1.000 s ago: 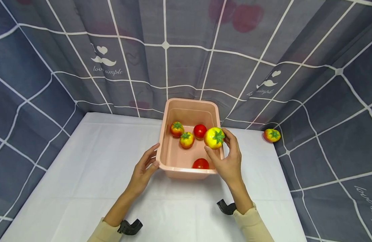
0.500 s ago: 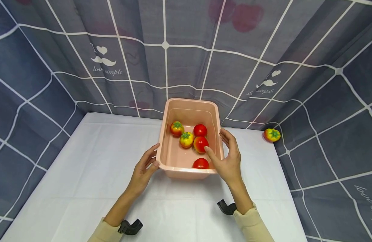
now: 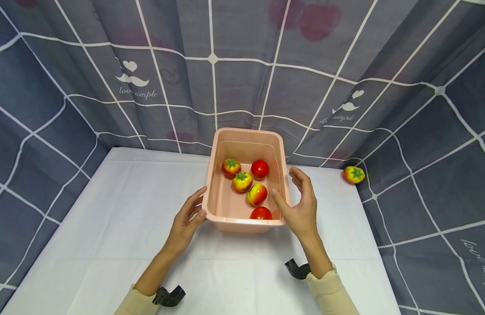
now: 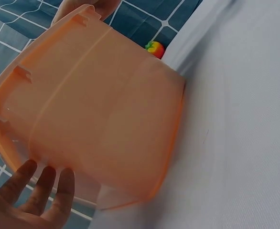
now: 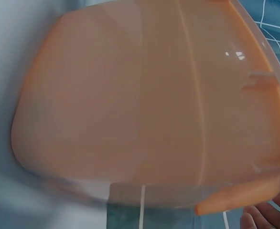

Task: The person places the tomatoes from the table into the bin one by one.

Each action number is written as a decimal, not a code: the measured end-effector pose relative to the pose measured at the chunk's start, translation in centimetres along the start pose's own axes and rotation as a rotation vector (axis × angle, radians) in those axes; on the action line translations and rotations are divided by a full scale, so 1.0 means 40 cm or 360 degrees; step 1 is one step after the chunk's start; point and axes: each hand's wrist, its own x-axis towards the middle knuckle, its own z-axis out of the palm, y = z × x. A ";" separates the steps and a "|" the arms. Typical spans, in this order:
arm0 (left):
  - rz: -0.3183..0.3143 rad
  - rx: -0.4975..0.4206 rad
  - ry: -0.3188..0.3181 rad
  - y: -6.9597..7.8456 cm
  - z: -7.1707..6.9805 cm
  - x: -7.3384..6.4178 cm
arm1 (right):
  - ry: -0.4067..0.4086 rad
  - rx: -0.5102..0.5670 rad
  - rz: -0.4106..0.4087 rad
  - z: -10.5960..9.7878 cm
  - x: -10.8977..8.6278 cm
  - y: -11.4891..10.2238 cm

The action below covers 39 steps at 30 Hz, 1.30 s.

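Observation:
A pink plastic bin [image 3: 246, 222] stands on the white table, with several tomato-like toy fruits inside. A yellow-and-red one [image 3: 257, 194] lies below my right hand's thumb, apart from it. Beside it are a red one [image 3: 261, 213] at the front, another red one [image 3: 260, 169], and two with green leafy tops, a yellow one [image 3: 242, 181] and a red-yellow one [image 3: 231, 167]. My right hand [image 3: 303, 214] spreads empty over the bin's right rim. My left hand [image 3: 187, 218] touches the bin's left side, its fingers [image 4: 63, 193] extended along the outer wall.
One more red-yellow toy fruit [image 3: 353, 175] with a green top lies at the table's far right corner, against the curtain. A dark gridded curtain [image 3: 242, 87] encloses the back and both sides. White cloth covers the table [image 3: 242, 280].
My right hand has let go of the yellow-and-red toy fruit, which dropped into the bin and rolled toward the front. The left hand and the bin have stayed in place.

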 end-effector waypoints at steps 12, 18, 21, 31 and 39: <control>0.0023 -0.0009 -0.0019 -0.005 -0.003 0.001 | 0.0172 -0.0059 -0.0010 -0.064 0.021 0.091; 0.0040 -0.0012 -0.0030 -0.006 -0.005 0.002 | 0.0303 -0.0116 0.0127 -0.106 0.022 0.180; 0.0041 -0.0010 -0.0026 -0.006 -0.005 0.002 | 0.0345 -0.0175 0.0187 -0.128 0.022 0.226; 0.0021 0.0002 -0.0021 -0.002 -0.002 -0.003 | 0.0471 -0.0370 0.0345 -0.182 0.023 0.372; 0.0007 0.0002 -0.0015 -0.002 0.000 -0.003 | 0.0549 -0.0470 0.0465 -0.207 0.031 0.452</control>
